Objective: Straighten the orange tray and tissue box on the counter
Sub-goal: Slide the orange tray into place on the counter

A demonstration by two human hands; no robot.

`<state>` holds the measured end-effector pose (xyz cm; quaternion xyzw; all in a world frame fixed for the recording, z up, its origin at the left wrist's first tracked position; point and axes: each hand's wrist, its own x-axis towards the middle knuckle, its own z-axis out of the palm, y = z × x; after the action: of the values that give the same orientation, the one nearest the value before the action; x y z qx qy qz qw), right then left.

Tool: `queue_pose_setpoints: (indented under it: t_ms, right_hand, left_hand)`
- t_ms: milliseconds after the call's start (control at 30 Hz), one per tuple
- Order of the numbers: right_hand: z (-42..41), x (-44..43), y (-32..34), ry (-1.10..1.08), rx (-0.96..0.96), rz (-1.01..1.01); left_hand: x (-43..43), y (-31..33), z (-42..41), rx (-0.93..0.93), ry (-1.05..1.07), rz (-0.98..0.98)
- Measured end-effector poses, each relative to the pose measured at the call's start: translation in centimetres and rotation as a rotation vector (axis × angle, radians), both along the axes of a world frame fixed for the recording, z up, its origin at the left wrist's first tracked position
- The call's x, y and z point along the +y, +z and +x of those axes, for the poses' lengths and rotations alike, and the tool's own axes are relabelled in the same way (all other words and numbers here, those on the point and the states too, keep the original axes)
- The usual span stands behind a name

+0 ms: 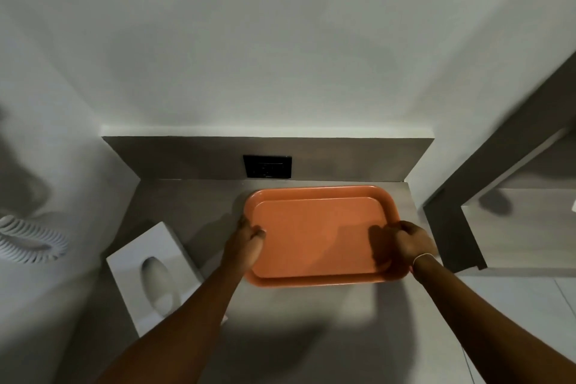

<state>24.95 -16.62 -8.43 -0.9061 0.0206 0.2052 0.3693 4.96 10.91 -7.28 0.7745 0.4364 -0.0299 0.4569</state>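
An orange tray [314, 234] lies flat on the grey counter [193, 206], toward the right and near the back wall, its long sides roughly parallel to the wall. My left hand [247, 238] grips the tray's left rim, thumb over the edge. My right hand [411, 241] grips the right rim near the front corner. A white tissue box [156, 274] sits at the counter's left front, turned at an angle, with a tissue showing in its oval slot. My left forearm passes just right of the box.
A black socket plate [267, 166] is set in the grey backsplash behind the tray. A white coiled cord [28, 240] hangs at the far left. The counter ends just right of the tray, beside a dark frame [452, 221].
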Motion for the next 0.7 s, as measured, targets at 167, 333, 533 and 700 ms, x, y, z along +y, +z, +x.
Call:
queue_pose_setpoints:
  t_ms: [167,333,533,700]
  right_hand:
    - [0.2,0.5,-0.5,-0.006,-0.026,-0.055]
    - [-0.1,0.6,-0.5,0.091,-0.064,-0.113]
    - [-7.8,-1.7,-2.3,0.541,-0.429,-0.217]
    - [-11.9,-3.7,-4.9,0.727,-0.501,-0.270]
  left_hand:
    - [1.3,-1.2,0.5,-0.012,-0.017,-0.023]
    - [0.4,-1.9,0.6,0.174,-0.206,0.264]
    - [-6.8,-3.2,-5.6,0.086,-0.518,0.748]
    - [-8.3,-4.9,-8.0,0.220,-0.589,0.682]
